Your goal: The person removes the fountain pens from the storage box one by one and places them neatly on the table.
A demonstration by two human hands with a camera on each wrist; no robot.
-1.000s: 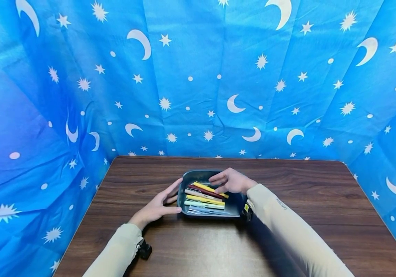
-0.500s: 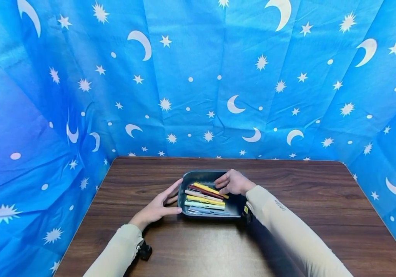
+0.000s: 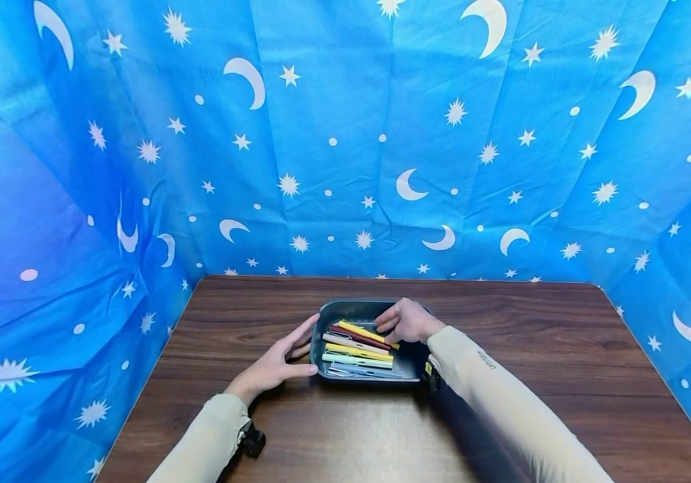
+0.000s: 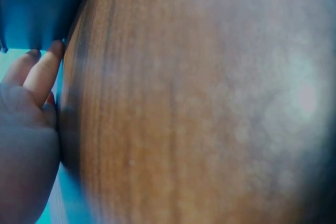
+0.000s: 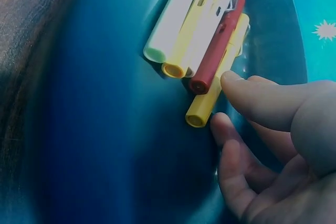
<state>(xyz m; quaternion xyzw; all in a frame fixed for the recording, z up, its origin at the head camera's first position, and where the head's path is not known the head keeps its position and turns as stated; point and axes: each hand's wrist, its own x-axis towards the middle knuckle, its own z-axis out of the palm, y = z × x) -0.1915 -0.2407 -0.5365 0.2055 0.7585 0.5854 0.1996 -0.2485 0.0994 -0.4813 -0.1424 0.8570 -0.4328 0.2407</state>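
A dark tray holds several capped pens lying side by side. From back to front run a yellow pen, a dark red pen, a pale pinkish pen, another yellow pen, a mint pen and greyish-blue ones. My left hand rests its spread fingers and thumb against the tray's left end. Over the right part of the tray, my right hand has loosely bent fingers. In the right wrist view its thumb tip touches the side of the rear yellow pen.
The tray stands on a brown wood-grain table. A blue cloth with white moons and stars hangs behind the table and on both sides. A black wrist camera sits under the left sleeve.
My right hand has drawn slightly to the right and back from over the rear pens, its fingers more bent. The left hand stays on the tray's end.
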